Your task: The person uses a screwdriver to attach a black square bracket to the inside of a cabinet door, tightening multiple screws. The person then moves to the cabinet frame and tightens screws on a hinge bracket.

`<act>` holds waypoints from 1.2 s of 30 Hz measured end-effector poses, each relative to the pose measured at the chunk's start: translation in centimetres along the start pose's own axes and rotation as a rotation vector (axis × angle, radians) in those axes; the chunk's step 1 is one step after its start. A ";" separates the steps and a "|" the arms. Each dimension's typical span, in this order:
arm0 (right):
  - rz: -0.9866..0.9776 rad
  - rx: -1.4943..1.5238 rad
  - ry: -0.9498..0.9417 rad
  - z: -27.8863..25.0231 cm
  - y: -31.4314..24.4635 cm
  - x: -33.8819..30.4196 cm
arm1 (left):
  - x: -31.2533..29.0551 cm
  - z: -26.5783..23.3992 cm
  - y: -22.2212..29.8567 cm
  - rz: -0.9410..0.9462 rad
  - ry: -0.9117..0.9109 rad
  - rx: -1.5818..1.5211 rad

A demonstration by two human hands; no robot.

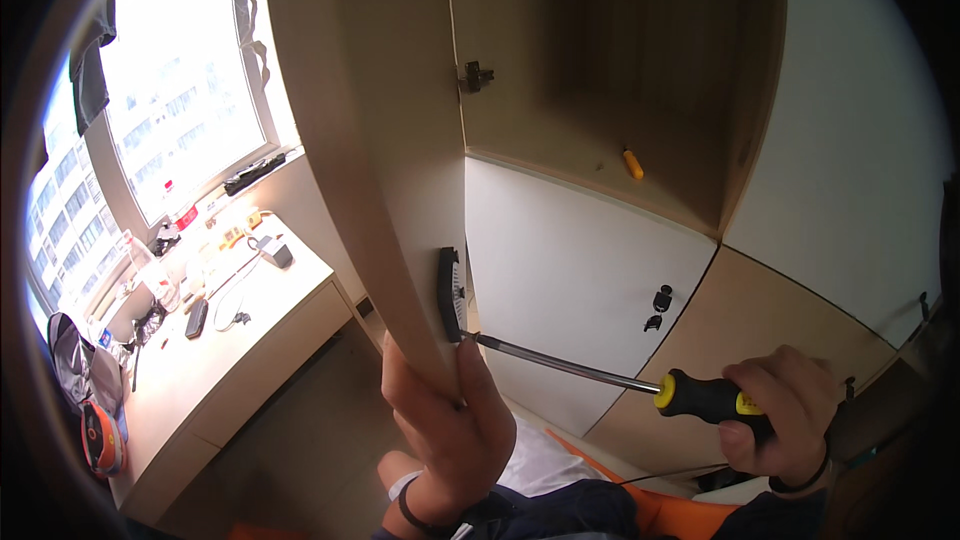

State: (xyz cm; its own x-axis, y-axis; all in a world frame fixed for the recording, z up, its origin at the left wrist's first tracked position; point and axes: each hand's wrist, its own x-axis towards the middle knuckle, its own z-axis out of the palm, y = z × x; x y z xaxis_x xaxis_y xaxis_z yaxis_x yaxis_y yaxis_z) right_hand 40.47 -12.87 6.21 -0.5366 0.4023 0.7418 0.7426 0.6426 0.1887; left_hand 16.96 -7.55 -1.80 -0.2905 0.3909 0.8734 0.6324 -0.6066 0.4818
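Observation:
My right hand is closed round the black-and-yellow handle of a screwdriver. The long metal shaft points left, and its tip meets the lower end of a black ridged fitting on the face of an open cabinet door. Fingers and thumb of my left hand pinch the door's lower edge from both sides, right by the screwdriver tip. The exact contact at the tip is too small to make out.
Inside the open cabinet lies a small yellow-handled tool; a metal hinge sits at its left side. Below, a white door carries a black latch. A desk with a bottle and cables stands left, under a window.

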 end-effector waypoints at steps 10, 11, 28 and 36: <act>-0.020 -0.068 0.035 0.0 -0.3 -0.6 | 0.1 0.0 0.1 0.036 -0.037 0.009; -0.038 -0.149 -0.046 -0.2 -0.3 0.0 | 0.1 -0.1 0.0 0.033 -0.041 0.022; 0.006 -0.136 -0.091 0.7 -0.7 1.3 | 0.1 -0.3 0.1 0.022 -0.033 -0.004; 0.027 -0.060 -0.049 1.1 0.1 0.2 | 0.3 -0.1 0.0 0.019 -0.031 -0.036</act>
State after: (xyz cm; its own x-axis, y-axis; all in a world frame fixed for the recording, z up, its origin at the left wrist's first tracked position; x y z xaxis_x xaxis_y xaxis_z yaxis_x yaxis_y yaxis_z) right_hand 39.99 -11.96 5.68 -0.5336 0.4512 0.7153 0.7792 0.5911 0.2084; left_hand 16.76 -7.52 -1.51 -0.2557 0.4003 0.8800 0.6115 -0.6381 0.4679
